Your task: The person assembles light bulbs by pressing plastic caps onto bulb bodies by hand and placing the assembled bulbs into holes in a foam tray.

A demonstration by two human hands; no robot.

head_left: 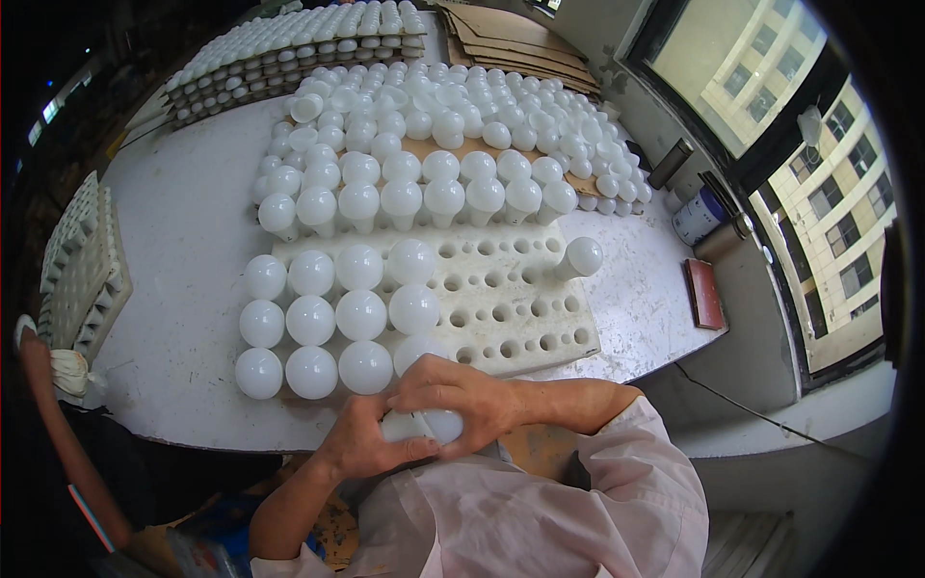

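Observation:
Close to my body, at the table's near edge, a white light bulb [444, 426] lies between my hands. My left hand [362, 439] is closed around its base end, while my right hand [470, 397] grips the round white cover from above. Just beyond is a white foam tray [520, 308] with rows of round holes. Bulbs [311, 320] with domes up fill its left part in rows. One tilted bulb [582, 257] stands at its right edge. Behind it, more bulbs [401, 198] stand in rows.
Loose white domes [448, 125] are heaped on cardboard farther back. Stacked trays of domes [308, 39] stand far left, beside flat cardboard sheets [515, 43]. Foam trays [87, 270] and another person's arm [48, 385] are at left. A red box [704, 294] lies by the window.

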